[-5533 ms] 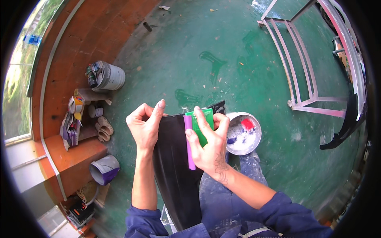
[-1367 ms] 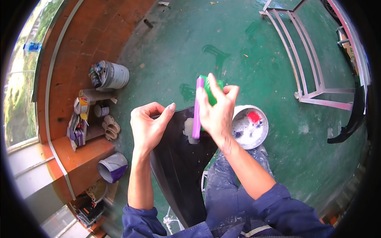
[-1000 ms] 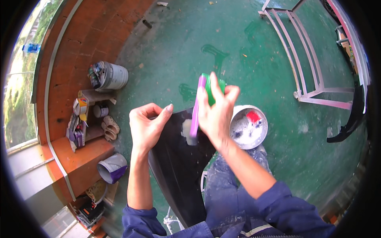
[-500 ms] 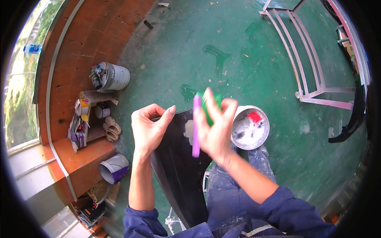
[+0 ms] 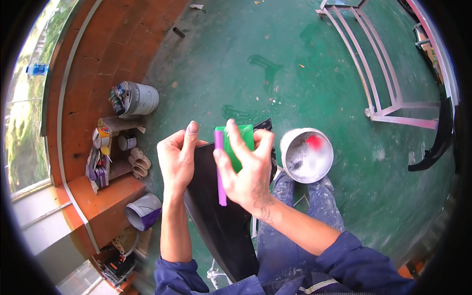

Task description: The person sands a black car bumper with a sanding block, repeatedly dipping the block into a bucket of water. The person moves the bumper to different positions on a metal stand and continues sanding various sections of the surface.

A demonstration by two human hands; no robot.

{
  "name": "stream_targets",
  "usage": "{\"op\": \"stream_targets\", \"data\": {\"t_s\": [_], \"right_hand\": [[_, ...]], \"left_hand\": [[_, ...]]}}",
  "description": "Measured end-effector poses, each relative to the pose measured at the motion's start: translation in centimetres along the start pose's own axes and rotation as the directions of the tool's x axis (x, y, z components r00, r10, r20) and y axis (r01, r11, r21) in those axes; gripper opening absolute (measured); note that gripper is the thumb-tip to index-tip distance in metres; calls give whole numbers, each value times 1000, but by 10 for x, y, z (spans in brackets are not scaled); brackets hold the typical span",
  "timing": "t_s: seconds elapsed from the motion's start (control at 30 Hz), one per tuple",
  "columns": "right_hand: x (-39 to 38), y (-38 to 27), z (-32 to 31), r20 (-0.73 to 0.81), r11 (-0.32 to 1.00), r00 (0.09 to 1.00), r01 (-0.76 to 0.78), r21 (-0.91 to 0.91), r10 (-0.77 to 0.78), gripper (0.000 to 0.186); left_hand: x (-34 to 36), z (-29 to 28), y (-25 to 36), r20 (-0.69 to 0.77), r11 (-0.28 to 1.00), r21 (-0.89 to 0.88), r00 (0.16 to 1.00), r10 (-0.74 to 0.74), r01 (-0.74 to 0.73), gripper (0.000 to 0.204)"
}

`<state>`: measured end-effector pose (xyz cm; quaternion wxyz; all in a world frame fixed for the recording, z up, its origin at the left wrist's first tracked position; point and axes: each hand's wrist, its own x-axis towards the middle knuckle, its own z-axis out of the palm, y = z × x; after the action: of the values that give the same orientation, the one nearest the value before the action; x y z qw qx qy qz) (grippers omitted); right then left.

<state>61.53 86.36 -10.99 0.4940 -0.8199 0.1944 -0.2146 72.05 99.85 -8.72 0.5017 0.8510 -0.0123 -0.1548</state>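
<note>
A curved black panel [image 5: 216, 221], perhaps a car body part, stretches from my lap up and away in front of me. My left hand [image 5: 178, 160] pinches its far left edge, thumb on top. Over the panel's upper part, my right hand [image 5: 248, 169] presses a green sanding block [image 5: 233, 147] flat, its fingers spread across it. A purple strip of sandpaper [image 5: 221, 172] sticks out along the block's left side. Beneath the block and hand, part of the panel's surface is hidden. To the right stands a pale bucket [image 5: 309, 179] holding cloudy, foamy liquid and a blurred red item [image 5: 314, 142].
Left, by the orange wall [image 5: 115, 42], are a white pail [image 5: 141, 100], a small shelf [image 5: 115, 124] with cans, beige clogs [image 5: 139, 161] and a tipped purple-stained bucket [image 5: 142, 211]. A pale metal frame [image 5: 388, 83] stands on the green floor [image 5: 226, 59], with a black curved part [image 5: 435, 152] far right.
My right hand has moved the block left across the panel and over the pale patch seen before. My left thumb has straightened upward while the hand stays at the edge.
</note>
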Motion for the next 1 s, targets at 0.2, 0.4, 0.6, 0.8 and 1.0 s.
{"op": "stream_targets", "data": {"t_s": [0.2, 0.4, 0.6, 0.8, 1.0], "right_hand": [[48, 39, 4, -128, 984, 981, -154, -87, 142, 58], [9, 32, -8, -46, 996, 995, -89, -30, 88, 60], [-21, 6, -12, 42, 999, 999, -13, 33, 12, 64], [11, 26, -12, -19, 978, 983, -182, -105, 181, 58], [9, 30, -20, -33, 973, 984, -179, -148, 176, 56]], "left_hand": [[-3, 4, 4, -29, 999, 17, 999, -36, 37, 59], [-1, 0, 8, 1, 997, 73, 1000, -23, 22, 54], [-4, 1, 7, -30, 998, 55, 999, -13, 15, 54], [-4, 2, 9, -25, 999, 54, 1000, -1, 3, 54], [-4, 3, 4, -43, 998, 69, 999, 15, -12, 54]]}}
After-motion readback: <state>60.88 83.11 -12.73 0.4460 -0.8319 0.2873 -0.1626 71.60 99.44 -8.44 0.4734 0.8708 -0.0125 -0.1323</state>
